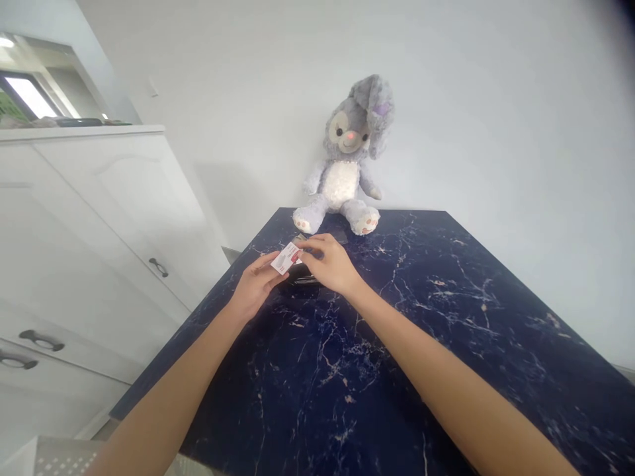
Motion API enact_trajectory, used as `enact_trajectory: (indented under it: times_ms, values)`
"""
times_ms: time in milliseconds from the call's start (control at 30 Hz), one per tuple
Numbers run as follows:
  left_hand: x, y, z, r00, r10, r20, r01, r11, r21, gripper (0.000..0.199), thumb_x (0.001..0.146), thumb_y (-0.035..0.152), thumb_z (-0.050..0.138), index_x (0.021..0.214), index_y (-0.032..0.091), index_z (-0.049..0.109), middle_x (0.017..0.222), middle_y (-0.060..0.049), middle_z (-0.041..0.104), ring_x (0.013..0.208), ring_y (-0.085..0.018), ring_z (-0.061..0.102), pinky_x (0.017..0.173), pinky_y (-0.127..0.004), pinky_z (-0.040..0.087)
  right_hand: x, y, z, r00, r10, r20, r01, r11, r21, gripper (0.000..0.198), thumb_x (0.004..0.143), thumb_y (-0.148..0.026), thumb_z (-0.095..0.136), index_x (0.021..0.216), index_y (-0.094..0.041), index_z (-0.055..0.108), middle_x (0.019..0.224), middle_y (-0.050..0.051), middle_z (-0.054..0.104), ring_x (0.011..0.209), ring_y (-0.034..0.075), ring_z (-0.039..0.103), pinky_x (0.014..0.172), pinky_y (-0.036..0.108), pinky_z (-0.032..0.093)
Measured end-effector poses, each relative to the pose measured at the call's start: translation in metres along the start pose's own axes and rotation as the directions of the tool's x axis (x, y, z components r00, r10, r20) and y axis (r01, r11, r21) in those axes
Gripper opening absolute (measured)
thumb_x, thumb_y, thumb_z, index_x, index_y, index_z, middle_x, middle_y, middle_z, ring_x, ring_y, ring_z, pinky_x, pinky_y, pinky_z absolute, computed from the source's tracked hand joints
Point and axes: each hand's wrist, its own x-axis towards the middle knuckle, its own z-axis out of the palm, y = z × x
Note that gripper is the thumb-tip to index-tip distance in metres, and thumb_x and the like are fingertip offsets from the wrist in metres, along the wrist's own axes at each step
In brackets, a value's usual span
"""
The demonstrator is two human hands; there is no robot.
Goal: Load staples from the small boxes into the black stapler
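A small white card or flat box with red and grey print is held up between my two hands, tilted, over the table. My left hand grips its left side between thumb and fingers. At its right edge the fingertips of my right hand pinch it, near a red patch. Just below and behind it a dark, shiny black object rests on the table, partly covered by my hands; its kind is not clear.
A grey plush rabbit sits at the table's far edge against the wall. The dark blue marbled table spreads around my arms. White cabinets with dark handles stand to the left. A white perforated container shows at bottom left.
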Motion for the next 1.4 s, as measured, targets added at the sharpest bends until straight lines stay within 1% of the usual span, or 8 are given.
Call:
enact_trajectory:
  times_ms: [100, 267, 433, 667, 800, 900, 1200, 1400]
  values:
    - [0.001, 0.004, -0.003, 0.999, 0.032, 0.02, -0.031, 0.999, -0.032, 0.039, 0.072, 0.02, 0.083, 0.111, 0.021, 0.076, 0.124, -0.008, 0.07, 0.124, -0.03, 0.061, 0.105, -0.042, 0.054, 0.004, 0.001, -0.004, 0.996, 0.077, -0.047, -0.075, 0.996, 0.045, 0.028, 0.09, -0.03, 0.061, 0.116, -0.024, 0.07, 0.119, 0.007, 0.07, 0.095, 0.019, 0.069, 0.089, 0.036, 0.055]
    - [-0.002, 0.002, 0.002, 0.998, 0.026, 0.06, -0.026, 1.0, -0.006, 0.037, 0.077, 0.026, 0.08, 0.113, 0.019, 0.075, 0.126, -0.01, 0.069, 0.124, -0.031, 0.061, 0.109, -0.048, 0.05, 0.001, 0.008, 0.004, 0.994, 0.112, 0.014, -0.112, 0.993, 0.03, 0.019, 0.09, -0.027, 0.061, 0.105, -0.021, 0.071, 0.107, 0.005, 0.075, 0.091, 0.018, 0.071, 0.09, 0.033, 0.055]
    - [-0.005, -0.006, 0.009, 0.999, 0.016, 0.033, -0.018, 0.998, 0.058, 0.04, 0.073, 0.026, 0.085, 0.111, 0.019, 0.075, 0.119, -0.01, 0.072, 0.115, -0.029, 0.065, 0.104, -0.05, 0.053, 0.001, 0.023, 0.013, 0.968, 0.205, -0.145, -0.204, 0.979, 0.023, 0.025, 0.091, -0.029, 0.06, 0.112, -0.018, 0.069, 0.116, 0.009, 0.072, 0.089, 0.018, 0.071, 0.092, 0.035, 0.054]
    - [-0.003, -0.007, 0.005, 0.998, 0.056, 0.039, -0.057, 0.998, 0.021, 0.042, 0.073, 0.027, 0.085, 0.113, 0.02, 0.074, 0.123, -0.009, 0.07, 0.116, -0.029, 0.065, 0.105, -0.049, 0.053, 0.011, 0.039, 0.01, 0.937, 0.329, -0.116, -0.292, 0.922, 0.256, 0.023, 0.085, -0.026, 0.065, 0.106, -0.02, 0.072, 0.109, 0.005, 0.074, 0.098, 0.019, 0.07, 0.094, 0.035, 0.054]
    - [-0.004, -0.006, 0.007, 0.999, 0.028, 0.047, -0.029, 0.999, 0.019, 0.042, 0.073, 0.027, 0.085, 0.112, 0.019, 0.074, 0.12, -0.009, 0.071, 0.115, -0.029, 0.065, 0.104, -0.05, 0.053, 0.013, 0.039, 0.01, 0.922, 0.381, 0.071, -0.374, 0.825, 0.425, 0.019, 0.088, -0.03, 0.062, 0.096, -0.018, 0.074, 0.095, 0.006, 0.076, 0.088, 0.018, 0.072, 0.085, 0.034, 0.059]
    - [-0.006, -0.006, 0.009, 0.998, 0.021, 0.065, -0.023, 0.999, 0.031, 0.041, 0.072, 0.027, 0.085, 0.111, 0.019, 0.074, 0.12, -0.009, 0.072, 0.114, -0.029, 0.065, 0.104, -0.05, 0.053, 0.012, 0.041, 0.008, 0.911, 0.403, 0.086, -0.393, 0.785, 0.479, 0.013, 0.081, -0.025, 0.069, 0.091, -0.017, 0.074, 0.09, 0.005, 0.077, 0.081, 0.017, 0.072, 0.083, 0.031, 0.059]
    - [-0.005, -0.007, 0.01, 0.996, 0.064, 0.066, -0.069, 0.995, 0.071, 0.039, 0.073, 0.03, 0.084, 0.11, 0.021, 0.074, 0.117, -0.009, 0.072, 0.112, -0.027, 0.066, 0.1, -0.046, 0.055, 0.006, 0.022, -0.001, 0.978, 0.145, 0.148, -0.164, 0.979, 0.124, 0.016, 0.085, -0.027, 0.064, 0.093, -0.021, 0.076, 0.092, 0.002, 0.077, 0.084, 0.016, 0.07, 0.087, 0.03, 0.053]
    - [0.012, 0.002, -0.022, 0.967, 0.186, -0.172, -0.122, 0.936, 0.33, 0.036, 0.077, 0.039, 0.076, 0.108, 0.021, 0.074, 0.107, -0.007, 0.075, 0.092, -0.024, 0.071, 0.084, -0.036, 0.057, 0.017, 0.032, -0.035, 0.977, 0.079, 0.2, -0.02, 0.96, -0.279, 0.02, 0.086, -0.025, 0.063, 0.099, -0.023, 0.077, 0.099, 0.004, 0.075, 0.085, 0.019, 0.067, 0.084, 0.032, 0.051]
